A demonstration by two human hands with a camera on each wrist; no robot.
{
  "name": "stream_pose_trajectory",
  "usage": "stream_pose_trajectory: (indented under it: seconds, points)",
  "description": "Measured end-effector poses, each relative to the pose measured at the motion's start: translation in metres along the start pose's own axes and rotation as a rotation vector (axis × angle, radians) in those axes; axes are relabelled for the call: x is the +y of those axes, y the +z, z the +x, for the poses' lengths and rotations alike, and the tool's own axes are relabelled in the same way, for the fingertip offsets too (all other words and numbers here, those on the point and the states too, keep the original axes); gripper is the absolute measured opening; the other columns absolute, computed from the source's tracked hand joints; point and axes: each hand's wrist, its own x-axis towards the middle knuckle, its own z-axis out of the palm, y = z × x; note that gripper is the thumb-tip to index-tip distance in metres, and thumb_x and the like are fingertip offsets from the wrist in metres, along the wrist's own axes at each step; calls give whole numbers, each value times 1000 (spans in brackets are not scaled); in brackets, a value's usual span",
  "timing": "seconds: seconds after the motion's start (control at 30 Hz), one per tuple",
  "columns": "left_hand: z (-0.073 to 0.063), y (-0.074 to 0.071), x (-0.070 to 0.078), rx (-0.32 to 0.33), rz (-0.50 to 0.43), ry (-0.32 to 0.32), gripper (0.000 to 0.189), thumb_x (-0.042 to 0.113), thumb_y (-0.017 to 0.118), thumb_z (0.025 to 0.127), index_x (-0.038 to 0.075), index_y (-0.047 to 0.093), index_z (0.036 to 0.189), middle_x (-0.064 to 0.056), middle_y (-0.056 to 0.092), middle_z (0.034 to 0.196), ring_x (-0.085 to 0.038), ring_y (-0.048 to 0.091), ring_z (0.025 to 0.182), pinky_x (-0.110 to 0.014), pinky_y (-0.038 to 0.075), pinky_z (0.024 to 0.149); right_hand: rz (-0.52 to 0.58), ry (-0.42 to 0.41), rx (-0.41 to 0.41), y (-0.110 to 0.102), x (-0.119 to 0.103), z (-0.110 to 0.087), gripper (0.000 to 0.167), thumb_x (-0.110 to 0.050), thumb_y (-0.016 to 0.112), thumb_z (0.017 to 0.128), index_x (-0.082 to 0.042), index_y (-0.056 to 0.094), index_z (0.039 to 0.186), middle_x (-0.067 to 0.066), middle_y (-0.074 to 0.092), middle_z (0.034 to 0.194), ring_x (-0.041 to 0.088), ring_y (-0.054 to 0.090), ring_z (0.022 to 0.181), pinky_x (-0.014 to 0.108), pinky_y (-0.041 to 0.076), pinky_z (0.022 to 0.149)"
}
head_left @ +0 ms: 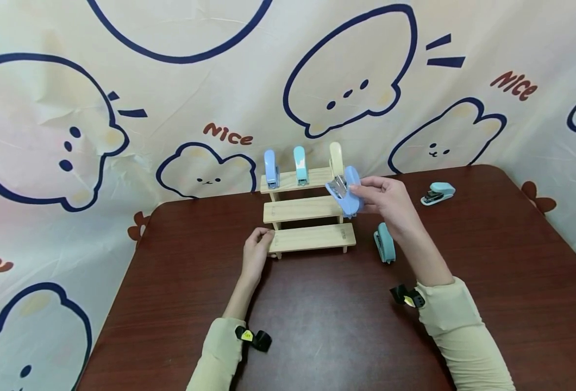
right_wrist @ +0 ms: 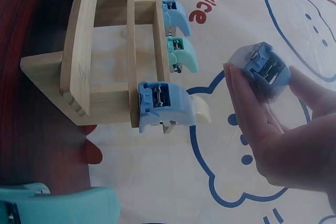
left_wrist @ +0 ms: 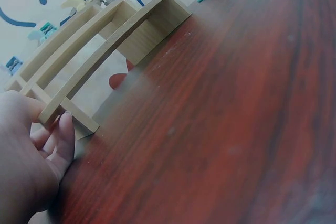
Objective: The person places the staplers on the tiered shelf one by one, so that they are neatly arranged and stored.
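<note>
My right hand [head_left: 383, 201] pinches a blue stapler [right_wrist: 266, 69] between thumb and fingers, raised by the right end of a three-tier wooden stand [head_left: 312, 238]. Another blue stapler [right_wrist: 165, 103] stands at the right end of the middle tier in the right wrist view; the two overlap in the head view. My left hand [head_left: 257, 252] grips the left end of the lowest plank, with fingertips under it in the left wrist view. Along the top tier stand a blue stapler [head_left: 271, 169], a mint stapler [head_left: 300, 165] and a cream stapler [head_left: 336, 157], handles up.
On the brown table [head_left: 317, 315], a teal stapler [head_left: 384, 243] sits right of the stand, close to my right forearm. A lighter teal stapler [head_left: 439, 191] lies farther back on the right. A printed cloth [head_left: 249, 98] hangs behind the table.
</note>
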Motion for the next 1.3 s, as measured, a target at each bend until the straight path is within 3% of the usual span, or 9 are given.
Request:
stream_pose_trajectory:
  seconds: [0.27, 0.7, 0.93, 1.3]
  points:
    - [3, -3, 5, -17, 39, -17, 24, 18, 58, 106, -3, 66, 112, -6, 58, 91, -13, 58, 66, -28, 56, 59, 105, -51, 18, 11, -2, 1, 46, -19, 71, 100, 11, 61, 132, 8, 73, 108, 12, 75, 85, 27, 62, 80]
    - [3, 0, 2, 4, 14, 11, 21, 17, 60, 104, -3, 67, 106, -7, 58, 87, -14, 58, 63, -25, 55, 55, 158, -45, 44, 30, -4, 7, 44, -18, 72, 99, 10, 60, 131, 23, 63, 130, 20, 68, 104, 31, 61, 87]
    - [4, 1, 1, 4, 4, 16, 22, 18, 60, 103, -3, 67, 107, -7, 60, 88, -13, 59, 63, -24, 54, 54, 223, -96, 79, 39, -9, 8, 39, -14, 74, 97, 9, 63, 126, 19, 67, 120, 19, 69, 98, 28, 61, 83]
    - [2, 2, -2, 8, -18, 4, 20, 16, 60, 104, -3, 66, 106, -6, 59, 88, -13, 58, 63, -24, 54, 54, 182, -59, 59, 44, -4, 8, 38, -13, 75, 96, 9, 64, 125, 19, 68, 116, 17, 71, 93, 29, 62, 81]
